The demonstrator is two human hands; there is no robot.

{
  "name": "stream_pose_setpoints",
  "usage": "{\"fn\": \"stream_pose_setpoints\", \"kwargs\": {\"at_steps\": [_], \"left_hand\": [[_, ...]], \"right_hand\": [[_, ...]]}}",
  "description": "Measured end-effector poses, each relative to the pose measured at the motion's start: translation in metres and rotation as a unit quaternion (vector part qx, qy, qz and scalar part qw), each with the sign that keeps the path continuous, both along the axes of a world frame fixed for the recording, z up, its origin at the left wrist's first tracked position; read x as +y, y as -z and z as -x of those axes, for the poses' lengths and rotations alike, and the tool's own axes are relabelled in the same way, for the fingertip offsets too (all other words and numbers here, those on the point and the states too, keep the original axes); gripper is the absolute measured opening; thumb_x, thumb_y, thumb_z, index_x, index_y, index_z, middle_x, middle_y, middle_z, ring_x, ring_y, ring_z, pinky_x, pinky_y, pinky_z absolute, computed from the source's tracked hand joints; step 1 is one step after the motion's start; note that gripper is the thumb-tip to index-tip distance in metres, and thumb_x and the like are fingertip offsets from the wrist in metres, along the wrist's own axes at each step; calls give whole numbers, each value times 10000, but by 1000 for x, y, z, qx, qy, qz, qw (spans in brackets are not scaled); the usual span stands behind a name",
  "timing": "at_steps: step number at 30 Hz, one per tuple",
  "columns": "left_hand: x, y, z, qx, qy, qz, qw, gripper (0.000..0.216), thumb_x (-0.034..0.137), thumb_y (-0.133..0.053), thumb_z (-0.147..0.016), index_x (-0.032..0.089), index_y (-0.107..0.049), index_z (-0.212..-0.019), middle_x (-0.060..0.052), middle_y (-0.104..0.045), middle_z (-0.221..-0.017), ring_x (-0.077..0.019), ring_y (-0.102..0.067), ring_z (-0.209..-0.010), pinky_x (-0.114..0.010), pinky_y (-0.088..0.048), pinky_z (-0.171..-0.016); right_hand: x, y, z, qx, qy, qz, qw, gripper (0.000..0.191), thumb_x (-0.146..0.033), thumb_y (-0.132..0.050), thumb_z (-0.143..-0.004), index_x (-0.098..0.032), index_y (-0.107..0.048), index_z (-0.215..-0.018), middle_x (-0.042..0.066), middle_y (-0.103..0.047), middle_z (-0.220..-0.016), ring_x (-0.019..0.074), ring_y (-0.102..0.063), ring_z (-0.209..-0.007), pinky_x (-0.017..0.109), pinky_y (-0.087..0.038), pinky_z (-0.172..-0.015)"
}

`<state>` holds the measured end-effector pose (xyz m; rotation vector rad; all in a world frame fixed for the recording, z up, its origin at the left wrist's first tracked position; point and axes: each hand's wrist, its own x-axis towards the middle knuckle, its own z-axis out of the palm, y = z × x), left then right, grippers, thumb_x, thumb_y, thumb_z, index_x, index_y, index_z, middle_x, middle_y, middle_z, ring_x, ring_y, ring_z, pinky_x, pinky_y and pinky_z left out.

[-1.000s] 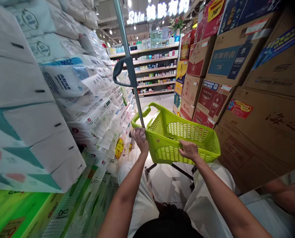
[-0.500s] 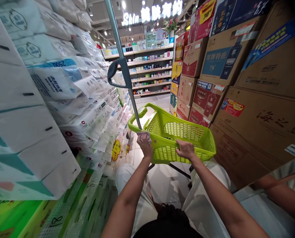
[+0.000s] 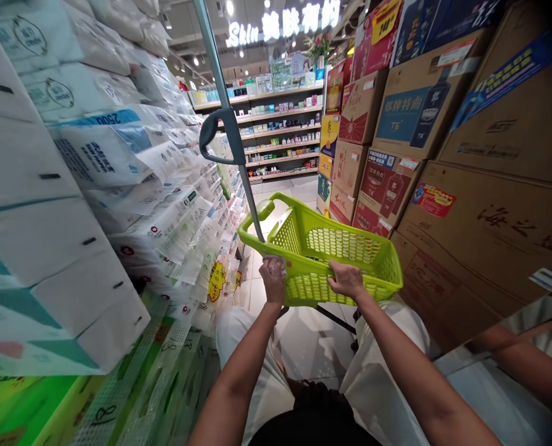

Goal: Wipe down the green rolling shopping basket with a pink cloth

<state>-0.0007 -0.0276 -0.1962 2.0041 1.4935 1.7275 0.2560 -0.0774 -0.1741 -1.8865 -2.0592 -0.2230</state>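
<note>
A lime-green shopping basket (image 3: pixel 350 248) on a wheeled frame stands in front of me in a store aisle. My left hand (image 3: pixel 274 280) is closed on a crumpled cloth (image 3: pixel 276 264), pressing it against the basket's near left corner. My right hand (image 3: pixel 345 280) grips the basket's near rim, fingers curled over the edge. A grey pull handle pole (image 3: pixel 232 133) rises from the basket's left side up past the top of view. The basket looks empty inside.
Stacked packs of tissue and paper rolls (image 3: pixel 118 173) fill the left side. Piled cardboard cartons (image 3: pixel 443 155) line the right. Shelves of small products (image 3: pixel 285 130) stand at the aisle's far end under a lit sign. Pale tiled floor (image 3: pixel 303 341) runs between.
My left hand with the cloth slid down from the base of the pole to the basket's near left corner. The basket shifted slightly left and nearer; my right hand kept its hold.
</note>
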Motion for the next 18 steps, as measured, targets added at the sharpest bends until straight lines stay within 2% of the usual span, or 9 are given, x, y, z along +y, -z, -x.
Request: {"fn": "stream_pose_setpoints", "kwargs": {"at_steps": [3,5,8,10,14,16,18], "left_hand": [[-5,4,7,37,0,-33,999,372,117,-554,-866,201,-652,-1215,-163,-511,-1390,-307,-496,-1307,-528,-466,-1097],[-5,-4,7,47,-16,-46,998,439,69,-520,-855,206,-634,-1256,-160,-500,-1416,-304,-485,-1315,-523,-458,-1108],[-4,-17,-6,71,-18,-26,997,406,49,-500,-874,224,-656,-1206,-138,-551,-1377,-302,-507,-1284,-522,-474,-1095],[-6,-17,-23,104,15,-13,994,352,52,-522,-884,230,-677,-1145,-134,-594,-1331,-308,-539,-1243,-530,-493,-1076],[-15,-8,-47,190,125,-16,974,283,70,-567,-896,254,-706,-1059,-128,-655,-1273,-317,-590,-1175,-541,-518,-1056],[-15,-11,-43,203,134,-20,970,265,105,-568,-916,258,-707,-1082,-123,-657,-1278,-319,-582,-1193,-548,-501,-1081],[-13,-21,-30,183,104,-19,977,285,118,-552,-926,250,-701,-1130,-125,-642,-1294,-317,-563,-1222,-537,-478,-1111]], "right_hand": [[-1,-1,1,-1,-7,-2,1000,254,-298,-532,-789,-205,-645,-997,75,-764,-929,209,-634,-787,301,-238,-629],[-1,-1,1,-1,-5,-3,1000,249,-295,-534,-789,-206,-645,-994,78,-764,-934,208,-632,-788,301,-242,-629],[-1,-2,1,1,4,1,1000,234,-311,-535,-795,-210,-639,-978,78,-764,-933,211,-634,-783,308,-230,-621],[-2,-2,0,2,5,6,1000,234,-317,-533,-794,-213,-635,-977,71,-763,-932,212,-635,-778,312,-220,-616],[-1,-2,0,2,-4,1,1000,247,-309,-532,-789,-209,-639,-988,74,-762,-936,216,-640,-790,311,-239,-624],[-1,-3,0,1,-11,-5,1000,256,-306,-535,-789,-208,-644,-999,77,-764,-945,218,-642,-800,307,-256,-634],[-1,-3,-1,0,-13,-6,1000,260,-302,-540,-785,-209,-647,-1003,78,-765,-950,219,-643,-806,305,-263,-638]]}}
